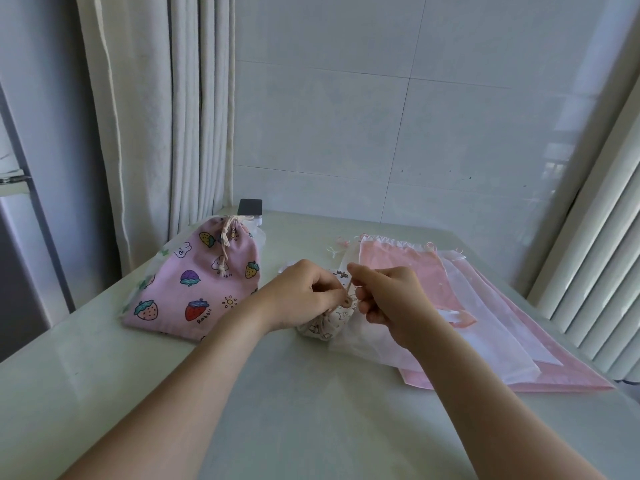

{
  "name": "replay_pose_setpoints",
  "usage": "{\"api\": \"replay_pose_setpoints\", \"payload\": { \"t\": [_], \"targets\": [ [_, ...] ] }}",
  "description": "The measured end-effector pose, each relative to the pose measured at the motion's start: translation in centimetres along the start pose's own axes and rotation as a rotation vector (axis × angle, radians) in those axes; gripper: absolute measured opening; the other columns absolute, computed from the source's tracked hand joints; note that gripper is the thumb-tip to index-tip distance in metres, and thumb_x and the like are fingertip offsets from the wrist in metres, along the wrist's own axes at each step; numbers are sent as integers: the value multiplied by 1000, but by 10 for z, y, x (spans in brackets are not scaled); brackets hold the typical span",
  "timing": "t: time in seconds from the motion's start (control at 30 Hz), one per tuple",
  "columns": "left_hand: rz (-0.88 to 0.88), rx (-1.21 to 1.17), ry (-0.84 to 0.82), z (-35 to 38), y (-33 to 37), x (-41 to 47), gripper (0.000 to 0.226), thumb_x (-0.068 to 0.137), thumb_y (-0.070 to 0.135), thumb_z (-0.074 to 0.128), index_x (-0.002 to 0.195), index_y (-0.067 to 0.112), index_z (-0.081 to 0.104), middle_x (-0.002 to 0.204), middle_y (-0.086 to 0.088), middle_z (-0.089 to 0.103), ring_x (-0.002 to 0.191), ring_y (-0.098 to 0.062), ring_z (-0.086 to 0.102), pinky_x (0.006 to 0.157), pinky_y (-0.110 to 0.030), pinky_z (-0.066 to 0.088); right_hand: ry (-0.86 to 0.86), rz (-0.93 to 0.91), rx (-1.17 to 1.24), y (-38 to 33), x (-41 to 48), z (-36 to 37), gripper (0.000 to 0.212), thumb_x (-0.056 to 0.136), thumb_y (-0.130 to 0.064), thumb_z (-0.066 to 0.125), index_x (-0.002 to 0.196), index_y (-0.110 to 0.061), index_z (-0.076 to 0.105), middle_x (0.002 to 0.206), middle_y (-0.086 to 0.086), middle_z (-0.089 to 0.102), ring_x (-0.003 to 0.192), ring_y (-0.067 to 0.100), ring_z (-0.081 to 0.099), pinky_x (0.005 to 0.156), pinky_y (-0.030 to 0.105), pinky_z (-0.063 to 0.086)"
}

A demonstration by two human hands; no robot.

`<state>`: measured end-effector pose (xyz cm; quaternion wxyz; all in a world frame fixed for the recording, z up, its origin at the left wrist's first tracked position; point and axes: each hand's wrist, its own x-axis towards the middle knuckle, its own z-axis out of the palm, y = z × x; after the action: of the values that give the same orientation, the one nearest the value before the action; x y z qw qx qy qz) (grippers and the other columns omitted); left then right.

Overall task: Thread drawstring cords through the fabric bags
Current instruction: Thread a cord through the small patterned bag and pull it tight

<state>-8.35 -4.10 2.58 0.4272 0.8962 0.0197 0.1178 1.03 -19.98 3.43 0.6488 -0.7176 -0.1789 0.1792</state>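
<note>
Cream bag, one: left hand grip pinches it; right hand grip pinches one cord.

1 head cam, wide-angle, facing forward and down at counter, close: left grip and right grip mid-frame, tiled wall fills top half.

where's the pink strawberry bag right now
In the head view, the pink strawberry bag lies at the left of the table, beside the left hand, below the curtain.
</note>
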Motion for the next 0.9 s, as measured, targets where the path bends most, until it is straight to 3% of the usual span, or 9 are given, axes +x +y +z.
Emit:
{"api": "replay_pose_setpoints", "payload": {
  "t": [0.1, 0.17, 0.23, 0.3, 0.5, 0.63, 0.73, 0.9],
  "targets": [
    [-14, 41, 57, 3, -1, 2, 23, 102, 27, 65, 82, 25, 77, 72, -3, 70, 63, -7, 55, 63, -23, 45, -120, 49, 235, -5, -2, 0, 21, 95, -24, 73, 95, -3, 69, 73, 9, 66, 53, 18, 58, 51, 26, 43],
    [-30, 55, 101, 4, -2, 3, 27, 102, 26, 65, 77, 28, 76, 65, 6, 65, 60, -4, 53, 60, -21, 41, -133, -51, 329, -6, -2, -1, 20, 96, -20, 72, 112, -8, 72, 93, 12, 76, 68, 23, 70, 64, 30, 53],
    [-43, 39, 156, 3, -3, 4, 25, 102, 28, 65, 81, 29, 78, 63, 12, 63, 60, -3, 53, 59, -20, 38, -84, -228, 233, -6, -1, -3, 25, 94, -13, 74, 118, -18, 73, 103, 10, 79, 83, 27, 76, 76, 36, 61],
    [-58, 4, 204, 2, -3, 4, 23, 102, 31, 65, 85, 28, 80, 65, 10, 63, 59, -5, 52, 58, -22, 38, 9, -392, 3, -4, -1, -3, 25, 90, -12, 77, 111, -24, 76, 100, 4, 79, 88, 25, 76, 82, 39, 63],
    [-91, -121, 190, 1, -7, 4, 25, 104, 32, 64, 89, 21, 80, 64, 10, 63, 58, -6, 52, 58, -25, 39, 40, -746, -596, 9, 0, 8, 19, 79, -24, 83, 97, -23, 78, 76, -13, 73, 75, 6, 71, 71, 27, 60],
    [-103, -196, 153, -1, -7, 2, 26, 104, 28, 65, 84, 24, 81, 79, 3, 76, 78, -10, 65, 72, -25, 47, 10, -816, -688, 9, -2, 6, 28, 72, -31, 93, 94, -19, 81, 75, -14, 73, 75, 6, 70, 67, 18, 56],
    [-105, -202, 148, 0, -4, 2, 25, 104, 28, 64, 89, 21, 82, 88, -11, 77, 78, -11, 65, 77, -28, 47, 65, -795, -724, 8, 0, 9, 27, 69, -30, 95, 89, -19, 82, 75, -7, 75, 71, 8, 68, 71, 31, 57],
    [-118, -217, 218, 1, 1, 3, 22, 101, 33, 67, 88, 30, 84, 84, -4, 77, 75, -11, 64, 74, -30, 48, 181, -747, -674, 8, 2, 14, 11, 76, -19, 90, 84, -16, 83, 71, -2, 76, 69, 15, 71, 70, 38, 58]
  ]
}}
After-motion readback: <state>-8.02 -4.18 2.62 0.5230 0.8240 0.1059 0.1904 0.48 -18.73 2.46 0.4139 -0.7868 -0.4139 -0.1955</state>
